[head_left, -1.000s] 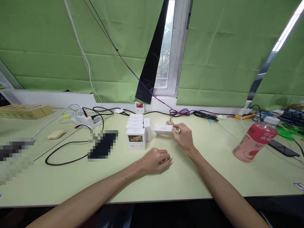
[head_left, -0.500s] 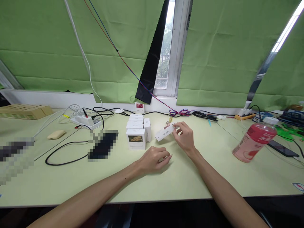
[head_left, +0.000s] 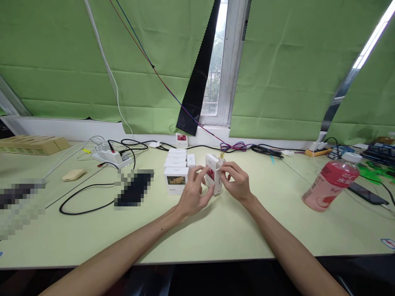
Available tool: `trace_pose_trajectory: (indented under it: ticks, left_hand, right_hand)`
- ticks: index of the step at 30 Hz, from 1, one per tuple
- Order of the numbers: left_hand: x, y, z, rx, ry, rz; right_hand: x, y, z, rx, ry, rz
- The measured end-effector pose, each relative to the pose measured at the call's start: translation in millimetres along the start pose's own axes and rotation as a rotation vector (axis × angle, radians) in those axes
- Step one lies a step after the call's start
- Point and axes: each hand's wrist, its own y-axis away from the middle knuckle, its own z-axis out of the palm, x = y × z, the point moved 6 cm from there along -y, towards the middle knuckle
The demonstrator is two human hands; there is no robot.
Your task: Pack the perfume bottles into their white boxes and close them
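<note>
A small white carton with a red picture (head_left: 213, 176) stands upright between my two hands above the pale green table (head_left: 234, 230). My left hand (head_left: 194, 193) grips its left side with the fingers curled round it. My right hand (head_left: 237, 181) pinches its top right edge, where a flap is raised. Just left of the hands sits a row of several matching white boxes (head_left: 176, 170), the front one with a yellow picture. A small gold-capped bottle (head_left: 221, 156) peeks out behind the carton.
A pink drink bottle (head_left: 331, 181) leans at the right. Black cables (head_left: 89, 197), a white power strip (head_left: 108, 156) and a beige case (head_left: 73, 175) lie at the left. More cables (head_left: 265, 150) run along the window sill. A dark phone (head_left: 368, 192) lies far right.
My right hand lifted the flat-lying carton and turned it upright. My left hand rose from the table, where it rested curled, and took hold of the carton's left side.
</note>
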Motion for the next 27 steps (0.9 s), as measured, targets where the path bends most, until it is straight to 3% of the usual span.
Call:
trace_pose_trajectory:
  ticks: [6,11,27]
  left_hand:
    - [-3,-6,4.1,-0.141,-0.032,-0.056]
    - [-8,-8,7.2,-0.192,-0.052,-0.094]
    - [-15,-4,7.5,-0.120,-0.023,-0.176]
  right_hand:
    - [-16,2,3,0.031,-0.023,-0.098]
    - [-25,4,5,0.034,-0.037,-0.126]
    - [-18,5,3,0.062,-0.039,-0.023]
